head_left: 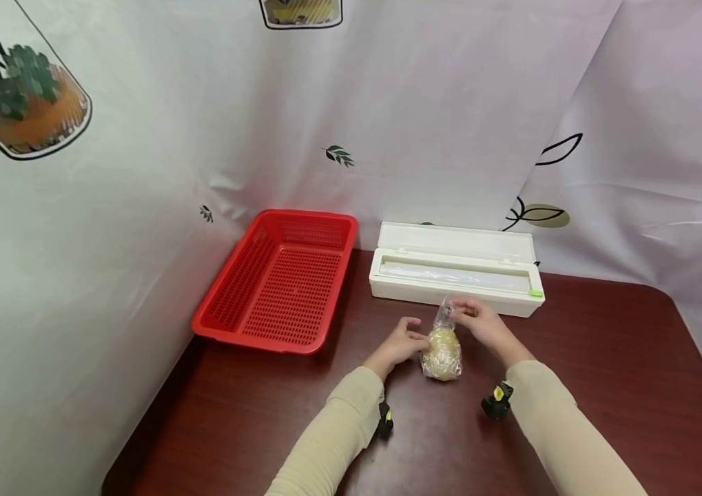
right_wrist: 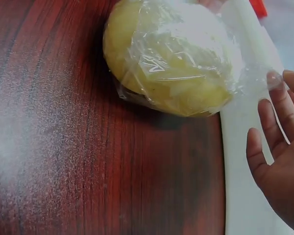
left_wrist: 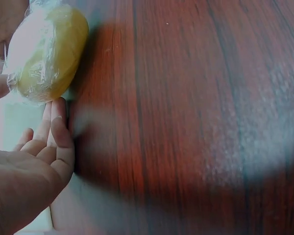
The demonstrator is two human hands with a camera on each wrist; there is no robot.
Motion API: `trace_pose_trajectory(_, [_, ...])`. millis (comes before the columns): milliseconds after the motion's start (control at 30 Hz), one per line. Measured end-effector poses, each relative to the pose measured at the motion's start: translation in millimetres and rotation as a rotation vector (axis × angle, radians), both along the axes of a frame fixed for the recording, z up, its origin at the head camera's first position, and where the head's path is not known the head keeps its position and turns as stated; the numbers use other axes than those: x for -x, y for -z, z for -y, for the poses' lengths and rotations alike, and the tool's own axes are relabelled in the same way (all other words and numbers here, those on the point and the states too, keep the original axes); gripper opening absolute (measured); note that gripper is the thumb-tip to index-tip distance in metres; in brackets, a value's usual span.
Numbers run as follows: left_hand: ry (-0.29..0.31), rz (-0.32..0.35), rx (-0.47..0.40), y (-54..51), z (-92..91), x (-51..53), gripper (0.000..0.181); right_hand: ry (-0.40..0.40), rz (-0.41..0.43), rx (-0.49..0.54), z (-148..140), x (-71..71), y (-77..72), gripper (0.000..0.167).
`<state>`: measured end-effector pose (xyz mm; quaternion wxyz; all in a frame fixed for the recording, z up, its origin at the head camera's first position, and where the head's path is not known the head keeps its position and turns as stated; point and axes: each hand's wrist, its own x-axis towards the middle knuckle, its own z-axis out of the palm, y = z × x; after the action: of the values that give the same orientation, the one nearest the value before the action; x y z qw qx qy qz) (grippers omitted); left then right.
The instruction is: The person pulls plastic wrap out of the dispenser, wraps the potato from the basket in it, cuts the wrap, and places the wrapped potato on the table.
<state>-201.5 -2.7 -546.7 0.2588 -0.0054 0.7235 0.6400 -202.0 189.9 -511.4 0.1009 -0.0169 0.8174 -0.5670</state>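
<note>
A yellow, rounded item point(head_left: 442, 357) wrapped in clear cling film lies on the dark red table; its exact kind is hard to tell through the wrap. From its far end a loose, gathered tail of cling film point(head_left: 445, 313) sticks up. My right hand point(head_left: 481, 322) pinches that tail between thumb and index finger, the other fingers point(right_wrist: 269, 117) spread apart. At the item's left side is my left hand point(head_left: 401, 342), its fingertips touching or very near the wrap. In the left wrist view, the left hand's fingers point(left_wrist: 59, 132) are loosely bent beside the yellow item point(left_wrist: 63, 49).
Behind the hands stands a white cling film box point(head_left: 456, 286), lid raised, with a film roll point(head_left: 456, 273) inside and a small green piece at its right end. A red perforated basket point(head_left: 319, 337) sits at the back left. Patterned white cloth hangs behind the table point(head_left: 605, 358).
</note>
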Motion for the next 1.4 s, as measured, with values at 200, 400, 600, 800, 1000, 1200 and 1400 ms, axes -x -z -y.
trace_pose_trajectory(200, [-0.023,-0.002,-0.003,-0.5,-1.4,-1.8,0.056,-0.05,-0.198,-0.06,-2,-13.1,-0.6,0.016])
trace_pose_trajectory(400, [-0.028,-0.009,0.009,-0.7,-2.5,-1.9,0.055,-0.051,-0.236,0.026,0,-29.9,-0.4,0.014])
trace_pose_trajectory(600, [-0.035,-0.021,0.035,1.7,-4.0,-2.4,0.051,-0.098,-0.289,0.066,5,-45.2,8.2,0.011])
trace_pose_trajectory(800, [-0.019,-0.051,0.086,-0.2,-2.9,-4.0,0.049,-0.119,-0.523,-0.108,7,-55.5,20.6,0.017])
trace_pose_trajectory(1000, [-0.005,-0.069,0.095,-1.2,-1.7,-4.8,0.046,-0.198,-0.761,-0.219,7,-60.1,26.6,0.024])
trace_pose_trajectory(1200, [0.003,-0.083,0.124,-1.6,-0.7,-5.2,0.04,-0.268,-0.824,-0.401,8,-63.9,21.9,0.014])
trace_pose_trajectory(1400, [0.044,-0.06,0.118,0.7,0.2,-5.1,0.035,-0.259,-0.796,-0.475,3,-68.6,20.7,0.01])
